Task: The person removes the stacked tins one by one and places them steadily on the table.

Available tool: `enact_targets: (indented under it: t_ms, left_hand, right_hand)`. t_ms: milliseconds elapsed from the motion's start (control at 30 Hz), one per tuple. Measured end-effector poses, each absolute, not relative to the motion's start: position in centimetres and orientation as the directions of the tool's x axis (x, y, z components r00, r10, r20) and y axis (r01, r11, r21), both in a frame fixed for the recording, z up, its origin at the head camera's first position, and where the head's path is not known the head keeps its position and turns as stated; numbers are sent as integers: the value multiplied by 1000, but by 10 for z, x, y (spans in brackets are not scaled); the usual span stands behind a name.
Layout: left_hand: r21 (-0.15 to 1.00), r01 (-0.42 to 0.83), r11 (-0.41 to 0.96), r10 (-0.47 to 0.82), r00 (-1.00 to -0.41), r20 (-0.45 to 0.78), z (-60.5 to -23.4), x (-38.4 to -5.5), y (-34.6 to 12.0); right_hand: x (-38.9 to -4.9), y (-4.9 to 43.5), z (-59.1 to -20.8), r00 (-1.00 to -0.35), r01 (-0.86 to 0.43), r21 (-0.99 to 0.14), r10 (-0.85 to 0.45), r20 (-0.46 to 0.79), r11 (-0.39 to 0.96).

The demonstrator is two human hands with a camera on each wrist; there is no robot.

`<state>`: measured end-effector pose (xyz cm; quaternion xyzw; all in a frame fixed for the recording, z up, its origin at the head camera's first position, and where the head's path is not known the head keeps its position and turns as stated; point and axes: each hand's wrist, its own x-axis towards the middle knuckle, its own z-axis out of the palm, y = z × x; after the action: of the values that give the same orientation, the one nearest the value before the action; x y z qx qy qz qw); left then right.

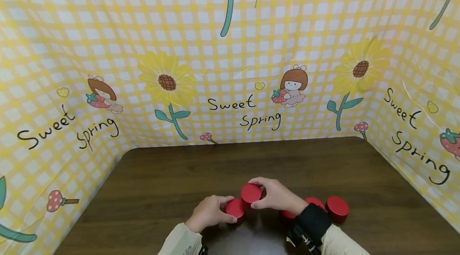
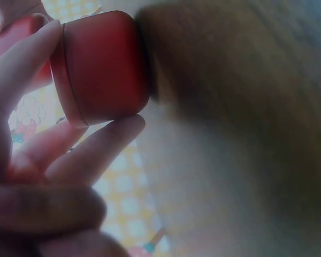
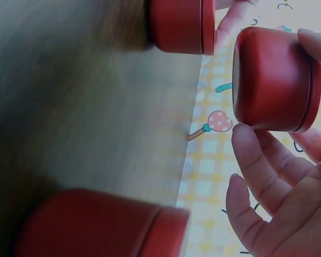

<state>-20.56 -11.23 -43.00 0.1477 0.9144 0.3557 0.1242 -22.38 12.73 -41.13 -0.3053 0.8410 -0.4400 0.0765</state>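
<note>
My left hand (image 1: 210,212) pinches a red round lidded tin (image 1: 235,209) between thumb and fingers. In the left wrist view this tin (image 2: 101,67) has its base right at the tabletop. Just beyond it and to the right, my right hand (image 1: 276,196) grips a second red tin (image 1: 251,194) of the same kind. The right wrist view shows that tin (image 3: 275,80) raised above the table, its underside edge visible and fingertips at its side. In the head view the two tins overlap slightly.
More red tins stand on the dark wooden table (image 1: 172,175) around my right wrist: one (image 1: 338,209) to its right, one (image 1: 314,201) partly behind it, and one (image 1: 287,214) partly covered on its left. Yellow checked cloth (image 1: 230,63) walls the table at the back and sides.
</note>
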Motion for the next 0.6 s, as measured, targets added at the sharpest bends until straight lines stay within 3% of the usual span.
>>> enact_targets:
  t_ms: [600]
  left_hand:
    - [666,185,723,353,-927,-125,-431,-208,-112]
  right_hand:
    - [-236,150,-417,-796,-449,-743,-600,79,497]
